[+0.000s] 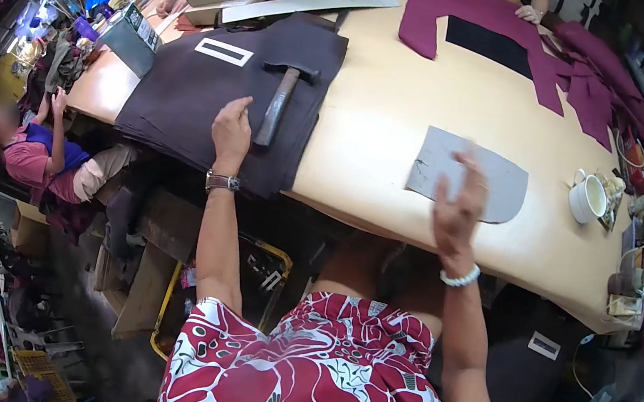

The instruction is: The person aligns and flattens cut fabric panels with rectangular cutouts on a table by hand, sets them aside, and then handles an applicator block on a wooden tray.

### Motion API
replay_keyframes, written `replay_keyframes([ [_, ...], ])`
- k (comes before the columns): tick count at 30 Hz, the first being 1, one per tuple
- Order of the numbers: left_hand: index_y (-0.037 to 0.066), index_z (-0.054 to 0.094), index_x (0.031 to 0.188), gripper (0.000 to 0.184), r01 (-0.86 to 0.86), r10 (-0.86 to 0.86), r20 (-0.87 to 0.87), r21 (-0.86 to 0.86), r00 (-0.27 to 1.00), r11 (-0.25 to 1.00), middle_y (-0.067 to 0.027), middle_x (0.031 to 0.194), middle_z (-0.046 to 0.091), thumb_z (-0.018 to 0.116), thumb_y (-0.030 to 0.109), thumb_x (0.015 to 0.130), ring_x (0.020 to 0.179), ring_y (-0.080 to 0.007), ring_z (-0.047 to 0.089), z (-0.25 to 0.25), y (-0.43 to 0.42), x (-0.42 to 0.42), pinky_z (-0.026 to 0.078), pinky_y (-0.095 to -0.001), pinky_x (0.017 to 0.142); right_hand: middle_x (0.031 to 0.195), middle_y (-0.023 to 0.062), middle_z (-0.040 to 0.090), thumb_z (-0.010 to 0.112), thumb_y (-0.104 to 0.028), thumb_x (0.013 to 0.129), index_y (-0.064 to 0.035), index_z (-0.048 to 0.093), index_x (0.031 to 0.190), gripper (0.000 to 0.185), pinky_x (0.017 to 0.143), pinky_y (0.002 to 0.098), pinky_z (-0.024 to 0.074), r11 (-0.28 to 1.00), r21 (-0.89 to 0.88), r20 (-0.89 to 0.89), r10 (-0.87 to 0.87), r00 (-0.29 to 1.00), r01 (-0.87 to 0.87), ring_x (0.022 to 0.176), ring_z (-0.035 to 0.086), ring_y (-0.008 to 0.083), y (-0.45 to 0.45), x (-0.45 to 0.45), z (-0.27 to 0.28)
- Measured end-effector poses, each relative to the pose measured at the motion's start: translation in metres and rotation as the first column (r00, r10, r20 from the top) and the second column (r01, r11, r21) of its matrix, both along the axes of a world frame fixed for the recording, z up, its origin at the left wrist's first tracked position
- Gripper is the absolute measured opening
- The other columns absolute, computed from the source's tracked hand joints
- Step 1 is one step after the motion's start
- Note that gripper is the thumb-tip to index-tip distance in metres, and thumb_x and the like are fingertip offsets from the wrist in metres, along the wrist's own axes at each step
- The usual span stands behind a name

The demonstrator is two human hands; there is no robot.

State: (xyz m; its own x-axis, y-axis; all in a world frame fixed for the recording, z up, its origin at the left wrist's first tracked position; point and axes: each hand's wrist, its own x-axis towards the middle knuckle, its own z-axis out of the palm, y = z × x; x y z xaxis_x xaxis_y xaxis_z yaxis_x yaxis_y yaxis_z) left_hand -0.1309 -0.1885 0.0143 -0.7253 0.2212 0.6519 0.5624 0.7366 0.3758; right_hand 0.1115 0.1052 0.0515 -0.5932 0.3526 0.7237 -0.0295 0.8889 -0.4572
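1. Stack [215, 79] of dark sheets: left part of the tabletop [376, 125], edges loosely lined up. We guess it's piled close for easy reach.
2. Hammer [278, 106]: lies on the stack, handle toward the near edge. We'd say parked there as a weight or just kept handy; can't confirm which.
3. Left hand [232, 132]: over the stack, just beside the hammer handle. Fingers bent and partly hidden; we can't tell whether they pinch anything or touch the sheets.
4. Grey piece [502, 179]: flat near the tabletop's front edge, right of the stack and apart from it. We judge it's laid close in to suit the right hand.
5. Right hand [461, 202]: blurred, over the grey piece, fingers look spread, nothing seen held. Contact we can't tell.
6. Cup [588, 198]: off right, apart from the grey piece, probably to avoid knocks.
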Motion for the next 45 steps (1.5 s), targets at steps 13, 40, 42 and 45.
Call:
replay_keyframes([
  [13,0.009,0.067,0.094,0.022,-0.052,0.023,-0.141,-0.207,0.99,0.977,-0.0045,0.106,0.063,0.057,0.006,0.075,0.102,-0.0244,0.054,-0.028,-0.003,0.002,0.043,-0.0377,0.085,0.114,0.0283,0.046,0.066,-0.024,0.071,0.0018,0.005,0.14,0.095,0.078,0.0443,0.0492,0.928,-0.364,0.543,0.278,0.792,-0.077,0.091,0.058,0.0438,-0.171,-0.224,-0.011],
  [40,-0.005,0.057,0.11,0.036,-0.333,-0.857,0.375,0.907,0.354,0.259,-0.0116,0.106,0.062,0.049,0.026,0.093,0.09,-0.0216,0.063,0.019,-0.004,-0.08,0.051,-0.0306,0.081,0.112,0.026,0.045,0.06,-0.014,0.068,0.0067,0.007,0.14,0.093,0.087,0.0382,0.042,0.724,-0.642,0.039,0.36,0.932,-0.253,0.1,0.05,0.036,-0.134,-0.185,0.0],
  [42,-0.004,0.056,0.111,0.036,-0.302,-0.905,0.266,0.939,0.33,0.166,-0.0128,0.107,0.062,0.049,0.026,0.093,0.09,-0.0232,0.063,0.015,-0.019,-0.098,0.052,-0.0328,0.082,0.118,0.0304,0.042,0.061,-0.017,0.068,0.0055,0.005,0.14,0.094,0.092,0.0419,0.0409,0.815,-0.531,0.069,0.315,0.947,-0.233,0.106,0.049,0.0433,-0.144,-0.198,-0.001],
  [45,-0.004,0.056,0.112,0.036,-0.28,-0.923,0.184,0.956,0.338,0.088,-0.0133,0.106,0.063,0.048,0.025,0.093,0.09,-0.024,0.064,0.041,-0.035,-0.096,0.052,-0.034,0.081,0.115,0.0305,0.043,0.061,-0.022,0.071,0.0029,0.004,0.141,0.094,0.086,0.0458,0.0442,0.831,-0.544,0.293,0.316,0.902,-0.115,0.095,0.054,0.0457,-0.157,-0.208,-0.001],
])
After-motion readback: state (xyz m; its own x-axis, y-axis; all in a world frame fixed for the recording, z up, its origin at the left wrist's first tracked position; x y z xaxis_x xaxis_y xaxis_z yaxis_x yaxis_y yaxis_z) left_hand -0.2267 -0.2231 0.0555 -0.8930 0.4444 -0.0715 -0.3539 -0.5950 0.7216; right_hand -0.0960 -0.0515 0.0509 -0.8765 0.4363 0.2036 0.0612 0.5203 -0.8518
